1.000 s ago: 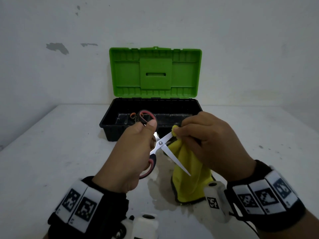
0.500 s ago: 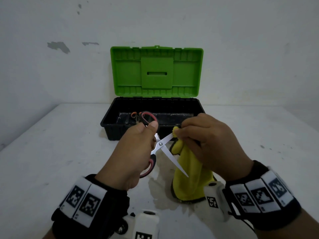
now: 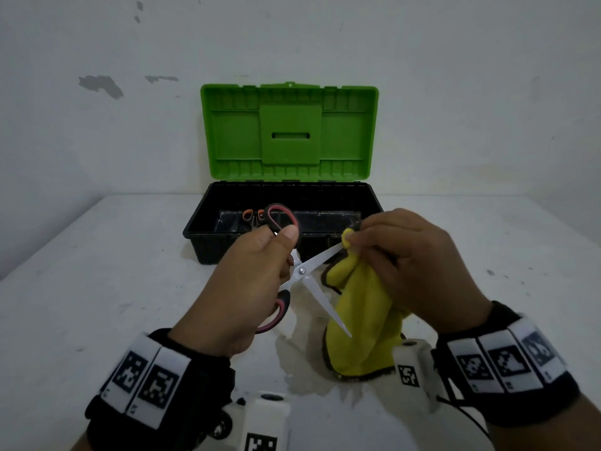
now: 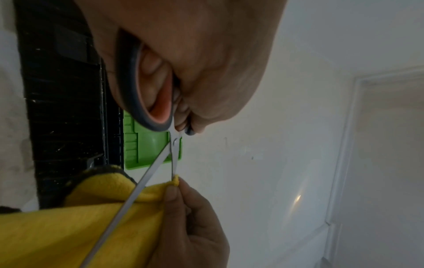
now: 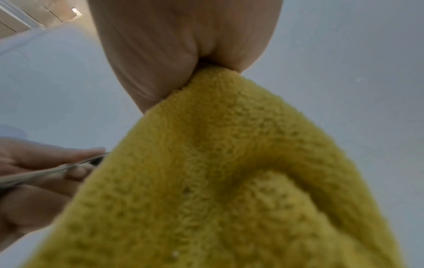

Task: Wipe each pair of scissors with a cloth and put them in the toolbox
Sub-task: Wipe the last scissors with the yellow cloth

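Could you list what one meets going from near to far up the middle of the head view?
Left hand and right hand, side by side → scissors and yellow cloth between them → black toolbox tray with another pair of scissors inside → green lid → wall.

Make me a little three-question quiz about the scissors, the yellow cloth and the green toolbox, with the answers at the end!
1. True or false: the toolbox lid is closed.
2. Which hand holds the red-and-black scissors? A) left hand B) right hand C) neither
3. Fill in: the right hand pinches the yellow cloth around the tip of one ____.

Key:
1. False. The green lid stands open, and orange-handled scissors lie inside.
2. A. The left hand grips the handles, blades spread apart.
3. Blade. The other blade points down in front of the cloth, uncovered.
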Motion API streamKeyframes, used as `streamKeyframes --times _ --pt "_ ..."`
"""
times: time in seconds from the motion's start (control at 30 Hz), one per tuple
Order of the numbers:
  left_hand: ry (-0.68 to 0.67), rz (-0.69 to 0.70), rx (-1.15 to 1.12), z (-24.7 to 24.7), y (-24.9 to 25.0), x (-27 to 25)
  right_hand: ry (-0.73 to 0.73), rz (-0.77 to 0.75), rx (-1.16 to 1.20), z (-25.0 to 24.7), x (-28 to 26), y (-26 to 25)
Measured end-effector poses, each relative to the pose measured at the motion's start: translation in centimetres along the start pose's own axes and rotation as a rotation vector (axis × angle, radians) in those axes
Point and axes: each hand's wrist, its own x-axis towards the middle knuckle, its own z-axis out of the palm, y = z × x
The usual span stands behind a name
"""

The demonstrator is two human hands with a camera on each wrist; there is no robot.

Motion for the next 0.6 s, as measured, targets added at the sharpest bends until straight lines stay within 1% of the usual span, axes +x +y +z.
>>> streamKeyframes --times 0.13,0.23,0.3,0.37,0.4,0.53,0.6 --pt "0.007 0.033 -0.043 0.3 -0.1 0.0 -0.008 0.129 -0.044 -1.2 0.1 2.0" --pt "0.035 0.107 0.072 0.2 -0.6 0.4 0.025 0.247 -0.001 -1.8 0.0 2.0" --pt "0.047 0.142 0.127 0.2 -1.0 0.6 0.049 0.285 0.046 -2.1 0.2 1.1" --pt "0.063 0.187 0.182 0.4 -1.3 0.7 0.043 0.280 0.097 -1.9 0.6 -0.2" --pt "0.073 0.211 0.210 0.5 -1.5 0.8 0.014 0.258 0.107 -1.6 0.9 -1.0" --pt "0.061 0.302 0.250 1.2 -1.5 1.0 -0.170 0.138 0.084 0.9 1.1 -3.5" --pt "0.076 0.338 0.261 1.1 -1.5 1.0 -0.171 0.134 0.084 1.7 0.9 -3.9"
